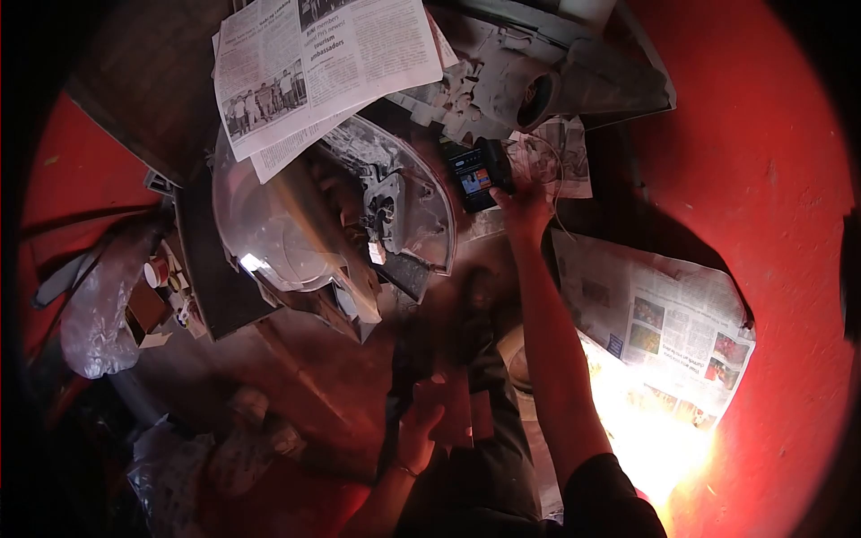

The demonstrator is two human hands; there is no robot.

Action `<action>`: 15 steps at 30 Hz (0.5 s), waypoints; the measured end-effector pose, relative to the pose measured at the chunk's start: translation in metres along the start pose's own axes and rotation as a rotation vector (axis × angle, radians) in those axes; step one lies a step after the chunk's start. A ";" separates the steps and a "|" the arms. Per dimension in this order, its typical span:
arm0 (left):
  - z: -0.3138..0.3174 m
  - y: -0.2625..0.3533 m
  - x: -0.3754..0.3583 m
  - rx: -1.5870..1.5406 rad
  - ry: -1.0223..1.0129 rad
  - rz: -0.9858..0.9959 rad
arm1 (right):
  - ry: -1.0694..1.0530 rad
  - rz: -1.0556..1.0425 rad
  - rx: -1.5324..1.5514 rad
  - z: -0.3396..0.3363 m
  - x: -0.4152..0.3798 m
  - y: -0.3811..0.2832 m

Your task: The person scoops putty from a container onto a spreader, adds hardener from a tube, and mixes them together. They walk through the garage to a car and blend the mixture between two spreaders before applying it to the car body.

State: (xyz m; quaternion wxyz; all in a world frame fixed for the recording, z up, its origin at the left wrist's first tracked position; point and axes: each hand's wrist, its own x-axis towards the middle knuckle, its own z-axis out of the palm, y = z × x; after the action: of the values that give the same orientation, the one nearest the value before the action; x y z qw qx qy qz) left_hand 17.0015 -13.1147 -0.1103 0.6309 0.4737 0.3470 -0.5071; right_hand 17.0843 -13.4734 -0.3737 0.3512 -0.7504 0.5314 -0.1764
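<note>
My right hand (526, 211) reaches forward to a phone (473, 182) with a lit screen. Its thumb lies at the screen's lower right edge, and the other fingers are partly lost in shadow. Low in the middle, my left hand (420, 435) is closed on a flat rectangular sheet (453, 411) held above my dark-clothed legs. Red light and shade hide what the sheet is made of. Left of the phone lies a dusty headlight housing (395, 202). Beside it is a clear headlight lens (273, 233).
Newspaper (327, 76) covers parts at the top, and another newspaper sheet (664, 332) lies at right near a glaring light (659, 439). A second grey housing (529, 81) sits at the top. Plastic bags (99, 314) and a small box (146, 309) are at left.
</note>
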 end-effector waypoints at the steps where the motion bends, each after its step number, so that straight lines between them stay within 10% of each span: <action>1: -0.001 0.002 0.000 -0.012 -0.005 0.008 | -0.035 0.078 -0.033 -0.008 -0.007 -0.008; 5: -0.027 -0.011 0.007 0.023 0.031 -0.002 | -0.104 0.224 0.290 -0.066 -0.057 -0.082; 9: -0.080 -0.038 0.036 0.003 -0.019 -0.086 | -0.815 0.453 1.292 -0.178 -0.142 -0.228; 15: -0.022 -0.007 0.037 0.066 -0.084 0.045 | -1.212 0.083 2.050 -0.209 -0.180 -0.357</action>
State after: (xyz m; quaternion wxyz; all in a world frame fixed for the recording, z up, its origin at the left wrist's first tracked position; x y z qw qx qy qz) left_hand 17.0049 -13.1052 -0.1530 0.6402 0.4804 0.2925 -0.5233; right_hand 17.1240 -13.3115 0.0452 0.9865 -0.0635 -0.0861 -0.1241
